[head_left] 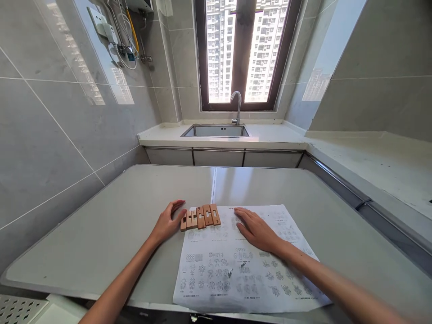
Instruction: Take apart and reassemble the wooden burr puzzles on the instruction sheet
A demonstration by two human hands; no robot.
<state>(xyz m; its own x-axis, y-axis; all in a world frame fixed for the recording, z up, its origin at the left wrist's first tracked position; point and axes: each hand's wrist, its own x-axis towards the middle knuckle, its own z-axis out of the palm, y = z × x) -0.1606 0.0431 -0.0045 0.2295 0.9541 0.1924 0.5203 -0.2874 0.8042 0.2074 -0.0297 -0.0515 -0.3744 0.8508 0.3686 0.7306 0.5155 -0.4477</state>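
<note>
A row of several small wooden blocks with cut-out slots lies on the upper left part of a large printed paper sheet. My left hand rests at the left end of this row, its fingers curved and apart, the thumb beside the leftmost block. Whether the thumb touches that block I cannot tell. Flat on the sheet, to the right of the blocks, lies my right hand with its fingers stretched out and nothing in it. Small diagrams and lines of text cover the paper.
The pale table has a seam down its middle. Beyond it stands a counter with a sink and a tap under a window. Another counter runs along the right. A white perforated item sits at the lower left.
</note>
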